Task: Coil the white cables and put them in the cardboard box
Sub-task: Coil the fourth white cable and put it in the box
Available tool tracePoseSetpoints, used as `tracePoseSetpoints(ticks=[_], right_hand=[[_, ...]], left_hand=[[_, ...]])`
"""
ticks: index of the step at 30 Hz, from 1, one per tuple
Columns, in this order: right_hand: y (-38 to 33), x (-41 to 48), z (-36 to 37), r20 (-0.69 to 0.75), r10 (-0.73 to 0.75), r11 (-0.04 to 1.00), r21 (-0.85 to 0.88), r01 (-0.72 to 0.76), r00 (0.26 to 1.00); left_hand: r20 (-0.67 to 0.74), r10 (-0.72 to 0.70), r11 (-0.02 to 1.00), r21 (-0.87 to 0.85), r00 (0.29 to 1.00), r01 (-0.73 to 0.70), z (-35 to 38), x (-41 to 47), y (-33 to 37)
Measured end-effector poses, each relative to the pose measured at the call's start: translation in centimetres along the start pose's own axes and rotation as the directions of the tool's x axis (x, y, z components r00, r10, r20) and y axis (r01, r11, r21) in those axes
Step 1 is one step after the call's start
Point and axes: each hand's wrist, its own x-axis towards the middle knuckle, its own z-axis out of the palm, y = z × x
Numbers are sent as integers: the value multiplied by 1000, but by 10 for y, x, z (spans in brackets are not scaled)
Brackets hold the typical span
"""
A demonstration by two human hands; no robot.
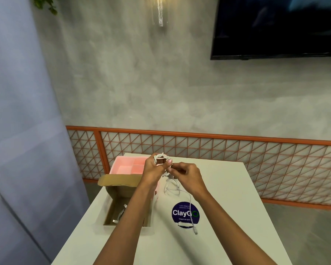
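My left hand (154,170) holds a small coil of white cable (160,157) looped round its fingers, raised above the table. My right hand (187,175) pinches the cable's end just right of the coil. A second white cable (175,190) lies loose on the table below my hands, its tail running across the sticker to a plug (195,230). The open cardboard box (111,213) stands at the table's left edge under my left forearm, with a white cable (120,214) inside it.
A pink tray (122,165) with compartments sits behind the box. A round blue ClayGo sticker (182,214) is on the white table (227,207). An orange lattice railing (237,150) runs behind the table. A dark screen (275,25) hangs on the grey wall.
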Motion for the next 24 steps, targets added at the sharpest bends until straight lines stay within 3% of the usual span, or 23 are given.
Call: tracePoseSetpoints(ticks=[4,7,15,21,24], right_hand=[[6,1,-1,6,113,973,203,-112,994],[10,1,1,-3,180,957,234,-174,984],[13,-2,10,-75,287,920,301,-253,955],[5,2,10,-214,340,909,326,-262,916],[-1,7,4,-277,335,911,339,-235,900]], left_hand=[[134,-105,994,13,985,104,-4,-2,-3],[206,-177,984,38,962,173,-7,-2,-2],[213,-325,936,-66,921,346,-6,-4,8],[241,-256,939,-169,936,300,-2,-11,0],[181,-155,984,-59,971,168,-4,-12,-9]])
